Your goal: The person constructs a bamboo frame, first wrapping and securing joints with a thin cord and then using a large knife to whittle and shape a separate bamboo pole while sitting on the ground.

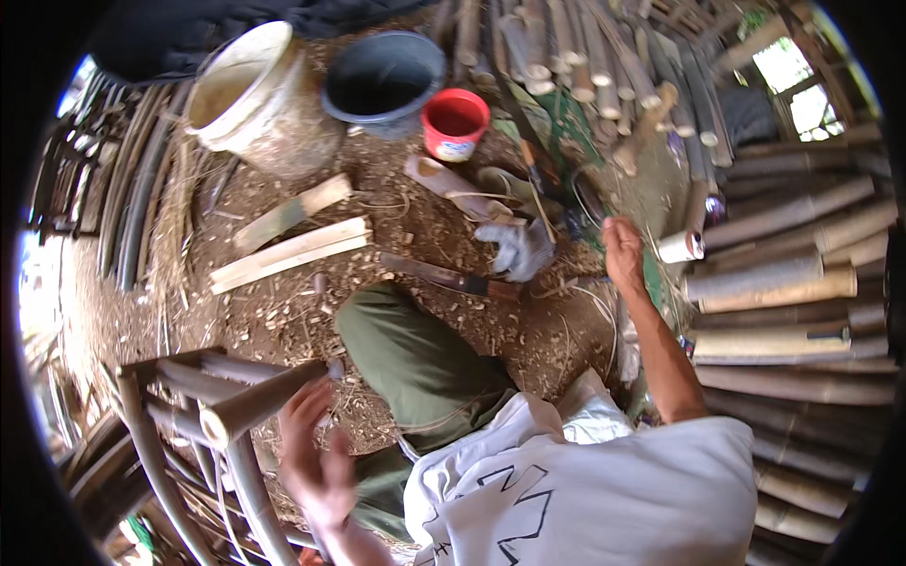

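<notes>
Both hands empty: left hand [316, 453] beside bamboo frame [241, 406].

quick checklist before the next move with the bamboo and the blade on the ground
1. Left hand empty: ok, open beside the cut grey-green bamboo pole, not gripping it.
2. Right hand free: cannot tell, it reaches toward the ground litter, fingers hidden.
3. Long rusty flat blade within reach: ok, lying on the dirt ahead of the green-trousered knee.
4. Grey work glove worn: not ok, it lies on the ground.
5. Split pale bamboo slats to hand: ok.
</notes>
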`<control>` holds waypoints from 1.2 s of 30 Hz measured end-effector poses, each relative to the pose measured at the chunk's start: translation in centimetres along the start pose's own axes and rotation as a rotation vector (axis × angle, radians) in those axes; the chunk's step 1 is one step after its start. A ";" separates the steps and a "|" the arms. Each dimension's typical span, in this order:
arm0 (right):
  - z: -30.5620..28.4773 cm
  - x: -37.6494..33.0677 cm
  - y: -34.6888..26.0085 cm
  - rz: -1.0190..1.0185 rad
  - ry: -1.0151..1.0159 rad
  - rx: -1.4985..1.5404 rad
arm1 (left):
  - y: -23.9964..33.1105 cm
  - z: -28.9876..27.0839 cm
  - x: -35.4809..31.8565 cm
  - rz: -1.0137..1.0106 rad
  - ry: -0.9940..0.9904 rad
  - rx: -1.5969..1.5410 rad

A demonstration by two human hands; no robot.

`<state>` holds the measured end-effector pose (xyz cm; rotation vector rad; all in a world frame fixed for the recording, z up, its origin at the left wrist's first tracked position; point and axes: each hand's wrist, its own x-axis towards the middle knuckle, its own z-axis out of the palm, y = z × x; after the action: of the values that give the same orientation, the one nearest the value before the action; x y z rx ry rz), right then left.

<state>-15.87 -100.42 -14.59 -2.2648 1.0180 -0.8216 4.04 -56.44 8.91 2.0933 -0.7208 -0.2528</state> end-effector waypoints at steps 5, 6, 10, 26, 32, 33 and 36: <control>5.5 2.4 -4.4 0.298 -0.535 -0.020 | -2.8 6.1 3.5 -0.171 -0.313 -0.346; 7.3 1.8 -6.3 0.087 -0.409 -0.348 | -3.2 4.9 2.6 -0.148 -0.223 -0.381; 15.2 -1.7 -7.3 -0.161 -0.758 -0.260 | -6.4 -0.3 -4.2 -0.376 -0.073 -0.513; 9.8 -5.2 -27.8 -0.256 -0.898 0.681 | -11.2 6.1 -2.2 -0.356 -0.081 -0.954; 5.7 -8.7 -33.7 -0.185 -1.129 0.994 | -8.7 1.5 -5.5 -0.306 0.112 -1.048; 5.9 -9.1 -34.7 0.042 -1.050 1.227 | -9.6 0.8 -6.9 -0.316 0.151 -0.994; 6.0 -9.1 -37.6 -0.474 -1.067 0.892 | -10.8 -0.2 -9.4 -0.234 0.202 -0.931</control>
<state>1.17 -70.08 3.44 -1.6887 -0.3454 -0.0619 0.80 -46.09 -0.42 1.2722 -0.1576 -0.4044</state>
